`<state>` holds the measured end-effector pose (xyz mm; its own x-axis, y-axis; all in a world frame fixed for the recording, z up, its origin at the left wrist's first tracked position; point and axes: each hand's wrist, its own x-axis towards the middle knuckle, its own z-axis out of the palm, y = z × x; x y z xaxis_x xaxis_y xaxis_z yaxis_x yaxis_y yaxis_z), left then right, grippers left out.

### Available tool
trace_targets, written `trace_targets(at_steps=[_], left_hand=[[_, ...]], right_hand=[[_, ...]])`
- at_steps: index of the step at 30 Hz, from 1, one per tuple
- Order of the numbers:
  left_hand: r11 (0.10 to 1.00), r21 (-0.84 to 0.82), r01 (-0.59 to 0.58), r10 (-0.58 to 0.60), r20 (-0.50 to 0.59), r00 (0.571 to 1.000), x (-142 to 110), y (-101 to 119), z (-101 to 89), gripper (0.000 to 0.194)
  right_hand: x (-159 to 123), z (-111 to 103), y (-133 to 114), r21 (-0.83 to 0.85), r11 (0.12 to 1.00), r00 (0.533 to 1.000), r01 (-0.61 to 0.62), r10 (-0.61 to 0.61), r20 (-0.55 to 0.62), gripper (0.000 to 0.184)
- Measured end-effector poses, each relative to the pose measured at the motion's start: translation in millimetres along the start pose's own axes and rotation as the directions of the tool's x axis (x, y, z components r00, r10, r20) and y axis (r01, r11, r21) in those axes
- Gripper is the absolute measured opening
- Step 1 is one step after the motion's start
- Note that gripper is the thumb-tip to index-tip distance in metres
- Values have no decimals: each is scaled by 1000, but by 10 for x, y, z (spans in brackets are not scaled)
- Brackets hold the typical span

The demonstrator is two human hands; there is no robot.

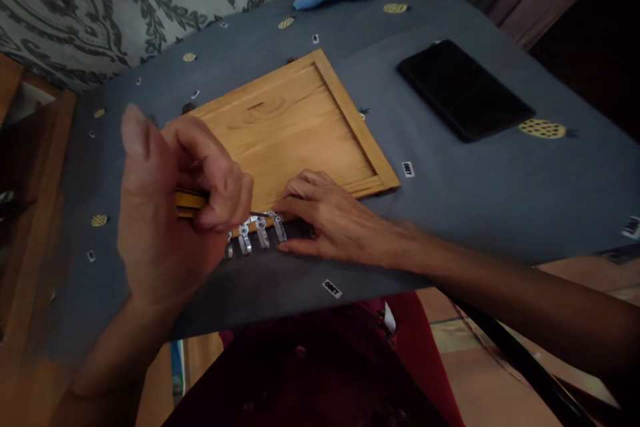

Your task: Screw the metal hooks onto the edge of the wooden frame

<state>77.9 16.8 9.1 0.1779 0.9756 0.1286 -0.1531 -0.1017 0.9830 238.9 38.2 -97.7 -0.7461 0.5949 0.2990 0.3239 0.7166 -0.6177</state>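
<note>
Your left hand (157, 213) clasps one half-hidden tool (190, 202); your right hand (335, 221), thumb apart, adjoins four visible clips (263, 232) near the table's (280, 290) front edge.

The left forearm (113, 353) rises from the lower left, and its hand, the left hand (173, 207), is lifted close to the camera, with fingers (227, 183) curled inward and the thumb (136, 137) pointing up. The right forearm (510, 293) comes in from the right side, almost straight in line with the wrist (400, 243). The right hand (335, 220) is low, back side up, its fingers (303, 193) bent and together, its thumb (300, 247) held apart below them.
</note>
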Motion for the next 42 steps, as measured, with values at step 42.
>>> trace_targets(at_steps=[42], left_hand=[[976,-8,-217,215,189,958,-49,-231,1,16]], right_hand=[[9,-10,-21,-14,1000,999,-11,11,36,30]])
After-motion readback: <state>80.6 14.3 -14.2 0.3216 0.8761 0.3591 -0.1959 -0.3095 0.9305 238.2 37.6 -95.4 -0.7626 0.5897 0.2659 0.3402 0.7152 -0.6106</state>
